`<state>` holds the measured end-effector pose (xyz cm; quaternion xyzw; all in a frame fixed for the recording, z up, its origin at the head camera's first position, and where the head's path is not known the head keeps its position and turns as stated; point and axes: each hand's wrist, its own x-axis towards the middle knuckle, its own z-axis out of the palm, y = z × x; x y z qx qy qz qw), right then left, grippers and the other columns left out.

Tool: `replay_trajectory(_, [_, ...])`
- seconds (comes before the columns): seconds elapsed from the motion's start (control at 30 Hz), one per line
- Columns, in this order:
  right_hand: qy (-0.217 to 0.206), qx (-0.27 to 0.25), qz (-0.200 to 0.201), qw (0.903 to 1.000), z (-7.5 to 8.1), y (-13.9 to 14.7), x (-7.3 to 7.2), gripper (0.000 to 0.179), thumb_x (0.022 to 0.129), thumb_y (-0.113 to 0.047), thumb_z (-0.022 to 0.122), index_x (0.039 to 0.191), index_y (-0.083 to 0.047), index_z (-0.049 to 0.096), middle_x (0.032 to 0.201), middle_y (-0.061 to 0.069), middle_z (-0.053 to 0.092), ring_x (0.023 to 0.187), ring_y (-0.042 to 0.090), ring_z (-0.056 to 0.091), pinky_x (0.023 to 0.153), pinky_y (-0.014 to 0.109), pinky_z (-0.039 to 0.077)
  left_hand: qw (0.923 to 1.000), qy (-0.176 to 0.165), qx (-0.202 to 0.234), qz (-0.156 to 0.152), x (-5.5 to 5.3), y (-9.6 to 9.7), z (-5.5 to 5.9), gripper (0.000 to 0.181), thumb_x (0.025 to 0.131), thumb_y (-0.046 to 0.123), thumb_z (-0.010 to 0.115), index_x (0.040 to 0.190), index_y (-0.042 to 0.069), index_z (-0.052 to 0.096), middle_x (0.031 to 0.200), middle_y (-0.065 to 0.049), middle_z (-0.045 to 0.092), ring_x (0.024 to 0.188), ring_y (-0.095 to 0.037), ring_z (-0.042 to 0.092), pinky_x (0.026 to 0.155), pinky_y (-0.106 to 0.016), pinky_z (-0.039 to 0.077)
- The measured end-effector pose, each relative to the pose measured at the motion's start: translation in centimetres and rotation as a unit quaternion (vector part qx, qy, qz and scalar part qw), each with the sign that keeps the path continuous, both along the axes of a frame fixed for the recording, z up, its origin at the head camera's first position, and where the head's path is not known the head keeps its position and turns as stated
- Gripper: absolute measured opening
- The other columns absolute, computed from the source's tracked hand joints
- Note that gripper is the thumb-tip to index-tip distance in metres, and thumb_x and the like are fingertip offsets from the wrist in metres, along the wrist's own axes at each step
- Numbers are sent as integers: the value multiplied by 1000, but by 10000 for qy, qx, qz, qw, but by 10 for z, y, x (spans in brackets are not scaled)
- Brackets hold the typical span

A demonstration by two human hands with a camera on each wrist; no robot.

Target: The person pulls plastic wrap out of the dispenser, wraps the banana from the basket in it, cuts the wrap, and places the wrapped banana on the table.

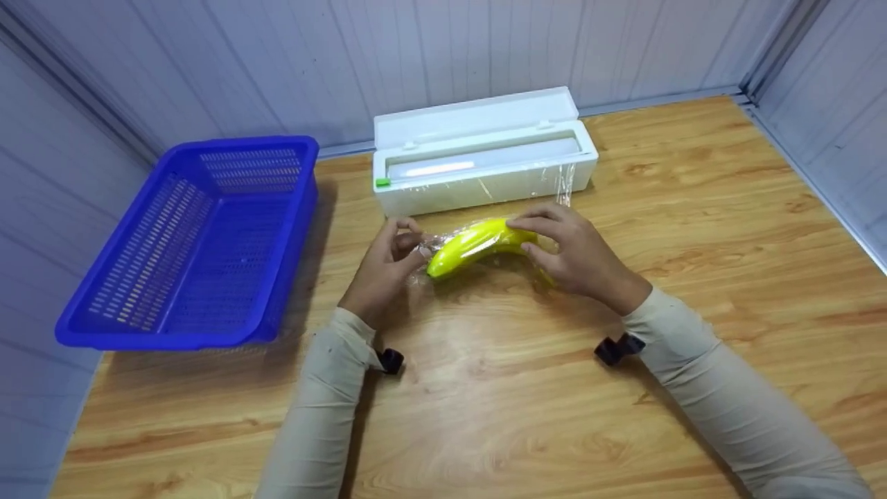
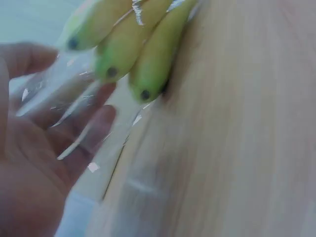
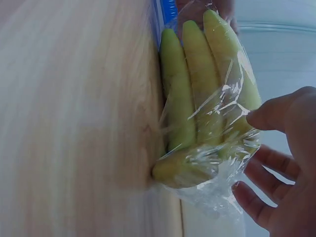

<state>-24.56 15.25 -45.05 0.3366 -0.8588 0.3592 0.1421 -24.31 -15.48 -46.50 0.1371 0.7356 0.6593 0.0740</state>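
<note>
A bunch of yellow bananas [image 1: 478, 242] with greenish tips lies on the wooden table, covered in clear plastic wrap [image 3: 229, 91]. At the tips' end is my left hand [image 1: 388, 267], its thumb and fingers apart, with film stretched over the fingers in the left wrist view. My right hand [image 1: 578, 253] is at the stem end. One fingertip touches the wrapped bananas [image 3: 190, 113] in the right wrist view, while its other fingers are spread beside loose film. The bananas' dark tips [image 2: 112, 72] show through the wrap.
Behind the bananas stands a white wrap dispenser box [image 1: 485, 187] with its lid raised and a roll [image 1: 485, 156] inside. A strip of film hangs over its front right. To the left is a blue plastic basket [image 1: 277, 277]. Panelled walls [image 1: 457, 48] border the table [image 1: 513, 416].
</note>
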Motion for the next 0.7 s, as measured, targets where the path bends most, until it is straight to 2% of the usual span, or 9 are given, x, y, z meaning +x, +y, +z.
replay_trajectory(0.07, [-47, -121, 47, 9999, -2, 0, 0, 35, 92, -1, 71, 126, -9, 70, 122, 9, 63, 111, 24, 59, 89, 38, 50, 9994, 300, -155, 101, 2, 1, 1, 19, 98, 5, 62, 116, 7, 56, 113, -10, 69, 98, -26, 64, 84, -44, 53])
replay_trajectory(0.2, [-42, -191, 67, 9998, -4, 1, -1, 38, 90, 2, 71, 126, -9, 70, 121, 9, 63, 110, 23, 60, 82, 35, 49, 9902, 997, -976, 8, 7, -3, 3, 17, 100, 10, 62, 113, 15, 72, 110, 1, 71, 97, -17, 64, 84, -40, 52])
replay_trajectory(0.27, [-39, -218, 69, 9997, -5, 2, -1, 39, 89, 3, 72, 126, -9, 70, 121, 10, 63, 109, 23, 60, 81, 35, 50, 9836, 1221, -1322, -107, 10, -6, 4, 22, 100, 12, 62, 118, 19, 74, 118, 6, 70, 105, -13, 64, 90, -38, 52])
replay_trajectory(0.37, [-53, -217, 78, 9997, -6, 3, -1, 40, 89, 3, 72, 126, -9, 69, 121, 10, 63, 107, 22, 60, 78, 33, 51, 9742, 1430, -1686, -450, 14, -12, 4, 34, 97, 11, 64, 130, 21, 69, 135, 7, 61, 121, -13, 57, 95, -39, 51])
replay_trajectory(0.43, [-95, -224, 92, 9997, -6, 4, -2, 40, 89, 2, 72, 127, -10, 69, 121, 10, 64, 102, 21, 61, 75, 32, 52, 9637, 1604, -2030, -652, 15, -16, 4, 48, 93, 8, 67, 138, 23, 62, 144, 6, 53, 131, -14, 49, 101, -41, 48])
replay_trajectory(0.5, [-139, -220, 106, 9996, -7, 4, -1, 40, 90, 2, 71, 128, -10, 68, 122, 9, 63, 97, 19, 61, 73, 31, 52, 9498, 1827, -2436, -722, 16, -19, 3, 62, 87, 5, 70, 143, 27, 56, 148, 8, 48, 137, -14, 42, 105, -41, 44])
replay_trajectory(0.6, [-173, -261, 114, 9994, -7, 4, -1, 40, 90, 2, 71, 129, -9, 68, 124, 9, 63, 94, 18, 61, 74, 31, 53, 9265, 2309, -2925, -524, 15, -20, 2, 65, 86, 5, 73, 144, 30, 54, 145, 12, 50, 134, -14, 46, 108, -40, 41])
replay_trajectory(0.7, [-145, -287, 126, 9994, -8, 5, -2, 40, 90, 4, 70, 128, -9, 68, 125, 8, 64, 96, 19, 62, 76, 32, 54, 9099, 2738, -3108, -211, 16, -18, 2, 55, 91, 9, 72, 139, 31, 58, 135, 14, 60, 121, -11, 59, 100, -36, 48])
